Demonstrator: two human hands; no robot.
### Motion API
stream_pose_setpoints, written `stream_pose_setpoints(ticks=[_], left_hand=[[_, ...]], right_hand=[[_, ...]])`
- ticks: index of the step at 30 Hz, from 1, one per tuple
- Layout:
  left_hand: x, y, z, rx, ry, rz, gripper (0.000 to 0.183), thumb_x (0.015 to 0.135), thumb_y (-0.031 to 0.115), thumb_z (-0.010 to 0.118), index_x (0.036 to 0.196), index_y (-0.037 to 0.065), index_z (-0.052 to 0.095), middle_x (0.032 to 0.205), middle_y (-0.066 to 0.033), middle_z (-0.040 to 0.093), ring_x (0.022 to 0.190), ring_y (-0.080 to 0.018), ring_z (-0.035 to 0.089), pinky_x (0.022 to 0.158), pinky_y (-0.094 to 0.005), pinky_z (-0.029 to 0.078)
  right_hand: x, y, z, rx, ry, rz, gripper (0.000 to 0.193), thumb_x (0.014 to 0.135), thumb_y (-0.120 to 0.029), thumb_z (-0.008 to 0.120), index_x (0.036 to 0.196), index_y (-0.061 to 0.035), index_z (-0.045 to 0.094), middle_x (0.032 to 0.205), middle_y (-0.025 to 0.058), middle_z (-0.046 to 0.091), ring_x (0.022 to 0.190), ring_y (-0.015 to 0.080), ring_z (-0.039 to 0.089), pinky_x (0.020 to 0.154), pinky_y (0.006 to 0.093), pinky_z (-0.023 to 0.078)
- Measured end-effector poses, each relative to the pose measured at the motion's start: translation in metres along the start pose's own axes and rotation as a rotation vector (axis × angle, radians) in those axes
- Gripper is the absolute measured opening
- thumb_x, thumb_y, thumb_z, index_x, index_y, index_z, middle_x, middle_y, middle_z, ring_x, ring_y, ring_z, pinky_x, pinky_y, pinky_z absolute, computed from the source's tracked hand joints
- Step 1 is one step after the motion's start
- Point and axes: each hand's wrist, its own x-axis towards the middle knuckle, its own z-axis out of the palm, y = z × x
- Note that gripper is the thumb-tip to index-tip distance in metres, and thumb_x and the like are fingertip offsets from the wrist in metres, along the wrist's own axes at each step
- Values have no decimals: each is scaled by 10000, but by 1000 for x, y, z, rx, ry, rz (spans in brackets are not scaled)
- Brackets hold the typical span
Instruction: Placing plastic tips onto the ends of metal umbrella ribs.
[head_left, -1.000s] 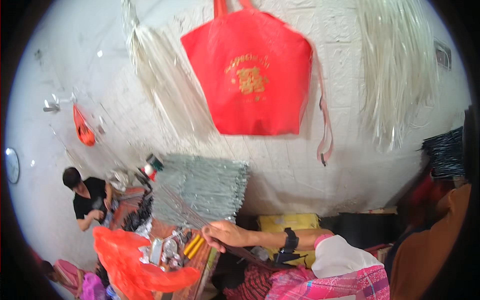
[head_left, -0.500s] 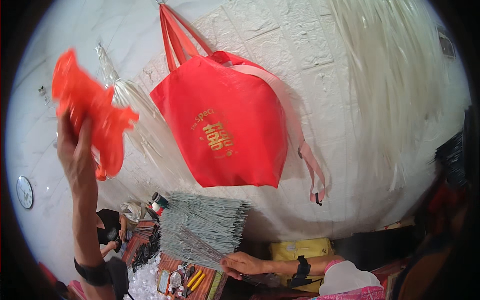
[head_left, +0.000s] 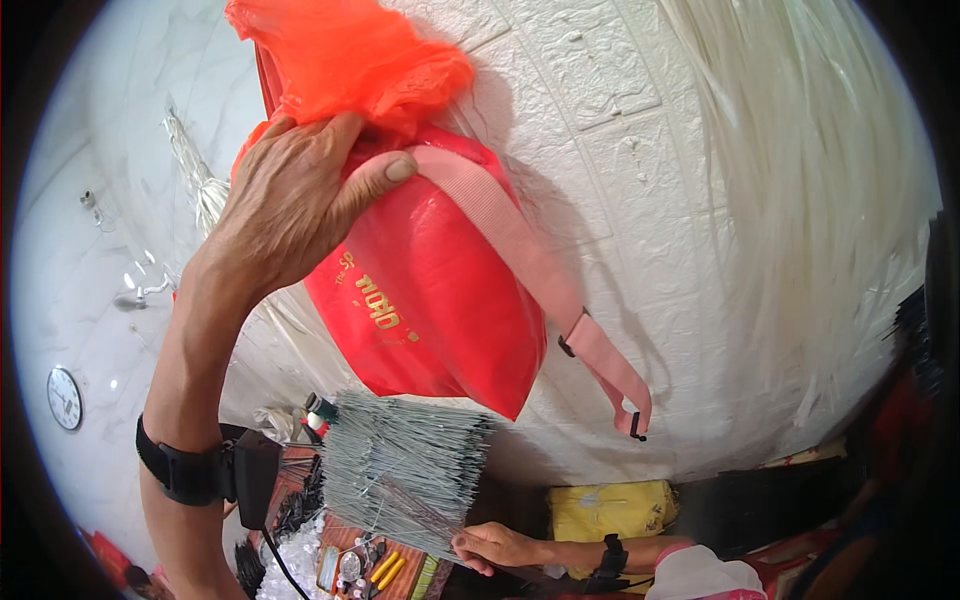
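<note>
Left hand (head_left: 285, 210): upper left; gripping an orange plastic bag (head_left: 350, 60);
Red bag (head_left: 440, 310): left of centre, against the wall;
Right hand (head_left: 500, 545): lower centre; closed around thin rods (head_left: 424, 511)

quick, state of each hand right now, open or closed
Left hand: against the orange plastic bag; grip partly hidden, can't tell if closed.
Right hand: closed, holding thin rods.

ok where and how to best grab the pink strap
Probably pinch the pink strap low, coming from the right: its lower length hangs past the right edge of the red bag, while its upper part lies on the bag by the thumb of the left hand.
</note>
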Motion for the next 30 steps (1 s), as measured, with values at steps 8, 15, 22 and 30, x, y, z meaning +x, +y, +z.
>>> stream_pose_setpoints(ticks=[8,15,22,30], left_hand=[[19,5,-5,-65,-349,-39,896,937,795,298,593,5,546,530,-151,477,534,-340,516,617,-437,457],[-1,14,8,48,-181,26,927,936,775,338,623,-39,653,734,-158,600,798,-324,580,818,-454,487],[3,12,0,231,-69,108,943,942,768,322,622,-56,651,743,-168,619,922,-326,591,1006,-475,405],[29,8,-6,-154,-513,-114,902,973,755,269,711,-10,667,568,-155,572,610,-311,641,645,-485,515]], right_hand=[[9,-18,11,-62,-6,5,477,1082,-457,414,857,-55,533,672,-8,526,570,71,532,529,223,454],[13,-20,16,-18,11,-52,514,1065,-503,430,860,-45,544,636,-1,524,519,76,518,499,226,443],[8,-19,15,-8,17,-74,506,1068,-490,432,867,-42,554,626,0,527,516,78,526,493,229,442],[6,-23,15,-5,0,-108,510,1068,-493,429,866,-40,552,627,-1,526,517,77,528,496,232,442]])
